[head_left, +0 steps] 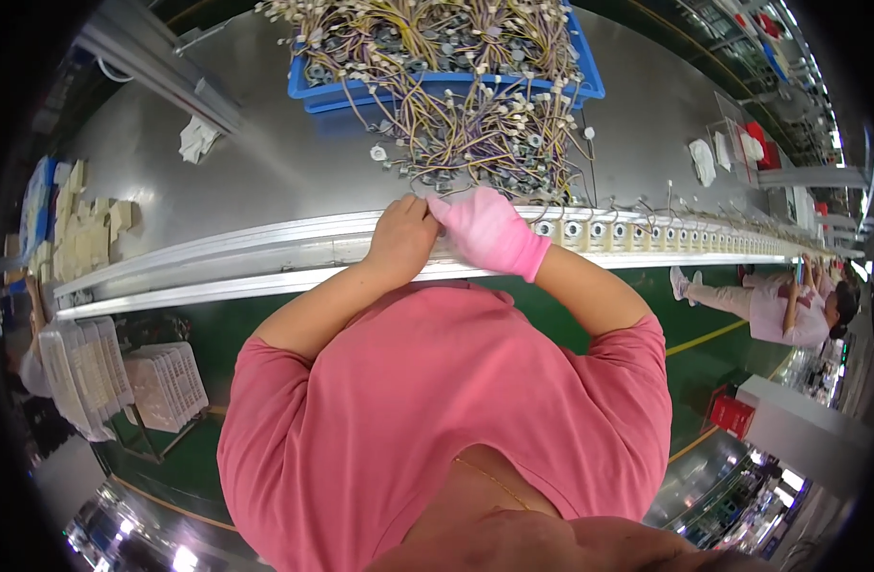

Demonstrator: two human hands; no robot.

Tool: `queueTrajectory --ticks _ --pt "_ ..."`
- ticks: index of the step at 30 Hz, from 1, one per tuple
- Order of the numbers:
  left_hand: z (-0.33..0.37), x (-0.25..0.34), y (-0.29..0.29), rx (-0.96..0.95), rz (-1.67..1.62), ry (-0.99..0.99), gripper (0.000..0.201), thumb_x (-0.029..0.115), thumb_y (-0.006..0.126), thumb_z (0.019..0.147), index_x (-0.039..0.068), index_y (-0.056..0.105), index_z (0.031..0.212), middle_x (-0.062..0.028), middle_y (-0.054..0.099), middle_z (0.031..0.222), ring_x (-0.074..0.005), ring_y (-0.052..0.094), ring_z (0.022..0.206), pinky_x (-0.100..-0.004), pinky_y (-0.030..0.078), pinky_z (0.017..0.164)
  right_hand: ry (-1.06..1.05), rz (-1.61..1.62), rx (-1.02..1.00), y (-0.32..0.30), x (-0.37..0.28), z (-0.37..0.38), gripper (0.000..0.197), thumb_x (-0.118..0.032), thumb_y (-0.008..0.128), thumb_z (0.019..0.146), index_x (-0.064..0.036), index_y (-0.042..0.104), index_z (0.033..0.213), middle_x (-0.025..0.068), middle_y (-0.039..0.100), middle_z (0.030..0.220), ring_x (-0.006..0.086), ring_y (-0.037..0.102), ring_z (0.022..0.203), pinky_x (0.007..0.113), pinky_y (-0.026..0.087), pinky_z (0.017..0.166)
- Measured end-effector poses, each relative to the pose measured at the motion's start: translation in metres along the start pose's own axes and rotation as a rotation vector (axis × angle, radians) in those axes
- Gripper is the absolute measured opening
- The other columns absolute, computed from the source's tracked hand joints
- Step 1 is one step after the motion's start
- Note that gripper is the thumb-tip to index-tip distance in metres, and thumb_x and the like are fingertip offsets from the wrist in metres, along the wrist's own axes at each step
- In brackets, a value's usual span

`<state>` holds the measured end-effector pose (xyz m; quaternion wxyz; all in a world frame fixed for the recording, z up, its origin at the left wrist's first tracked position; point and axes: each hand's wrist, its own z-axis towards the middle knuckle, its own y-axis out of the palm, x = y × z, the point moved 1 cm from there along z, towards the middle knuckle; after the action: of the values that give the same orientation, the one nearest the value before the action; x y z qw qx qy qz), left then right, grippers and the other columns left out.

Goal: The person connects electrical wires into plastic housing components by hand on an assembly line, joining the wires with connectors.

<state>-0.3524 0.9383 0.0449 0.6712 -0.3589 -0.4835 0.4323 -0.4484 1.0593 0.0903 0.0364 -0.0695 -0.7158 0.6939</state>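
Observation:
Side by side over the metal rail (313, 229) at the bench's near edge, my hands meet at their fingertips. My bare left hand (403, 234) has its fingers curled and pressed together. A pink glove covers my right hand (489, 229), whose thumb and fingers are drawn in toward the left one. Whatever lies between the fingers is hidden. Just beyond them spreads a loose heap of wired parts (484, 143), with yellow and purple leads, white connectors and small round metal pieces. From my right hand rightward, a row of cream-coloured blocks with round centres (620, 232) sits in the rail.
A blue bin (437, 86) piled with the same wired parts stands behind the heap. Cream blocks (93, 229) are stacked at the far left, near white plastic baskets (165, 386). White cloths (198, 139) lie on the bench. Another person (790, 305) works farther right along the rail.

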Motion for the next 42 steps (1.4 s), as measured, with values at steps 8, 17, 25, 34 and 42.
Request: queueTrajectory --ticks 8,17,25,34,42 --pt "-0.006 0.000 0.007 0.196 -0.250 -0.164 0.013 0.012 0.066 0.071 0.006 0.058 0.080 -0.0084 0.050 0.081 -0.0279 0.048 0.082 -0.0386 0.038 0.069 0.017 0.020 -0.120 0.007 0.005 0.006 0.016 -0.014 0.057 0.074 -0.0067 0.056 0.088 0.0110 0.063 0.074 0.0274 0.064 0.068 0.038 0.048 0.056" --pt "-0.008 -0.002 0.007 0.221 -0.281 -0.129 0.011 0.011 0.066 0.072 0.006 0.059 0.079 -0.0078 0.049 0.080 -0.0272 0.047 0.081 -0.0387 0.036 0.069 0.143 0.038 -0.294 -0.007 -0.001 0.012 0.051 -0.015 0.057 0.074 -0.0022 0.046 0.122 0.0098 0.063 0.079 0.0240 0.063 0.071 0.037 0.049 0.056" --pt "-0.008 -0.001 0.007 0.210 -0.281 -0.164 0.011 0.012 0.066 0.072 0.007 0.059 0.079 -0.0074 0.049 0.080 -0.0265 0.047 0.081 -0.0383 0.036 0.069 0.101 0.032 -0.409 -0.007 -0.005 0.004 0.066 -0.015 0.053 0.076 0.0016 0.029 0.135 0.0102 0.063 0.078 0.0229 0.063 0.066 0.037 0.048 0.052" --pt "-0.005 0.000 0.009 0.202 -0.290 -0.206 0.010 0.012 0.065 0.072 0.007 0.060 0.079 -0.0074 0.050 0.080 -0.0267 0.048 0.082 -0.0383 0.037 0.070 0.263 0.142 -0.197 -0.003 0.008 0.008 0.018 -0.018 0.054 0.074 -0.0064 0.057 0.088 0.0140 0.063 0.077 0.0299 0.063 0.074 0.041 0.049 0.065" --pt "-0.006 0.000 0.010 0.189 -0.301 -0.219 0.012 0.009 0.065 0.070 0.006 0.061 0.080 -0.0080 0.050 0.080 -0.0274 0.048 0.082 -0.0385 0.037 0.069 0.264 0.299 0.118 0.003 0.000 0.008 0.010 -0.014 0.055 0.071 -0.0060 0.056 0.077 0.0158 0.060 0.071 0.0341 0.061 0.069 0.044 0.048 0.062"
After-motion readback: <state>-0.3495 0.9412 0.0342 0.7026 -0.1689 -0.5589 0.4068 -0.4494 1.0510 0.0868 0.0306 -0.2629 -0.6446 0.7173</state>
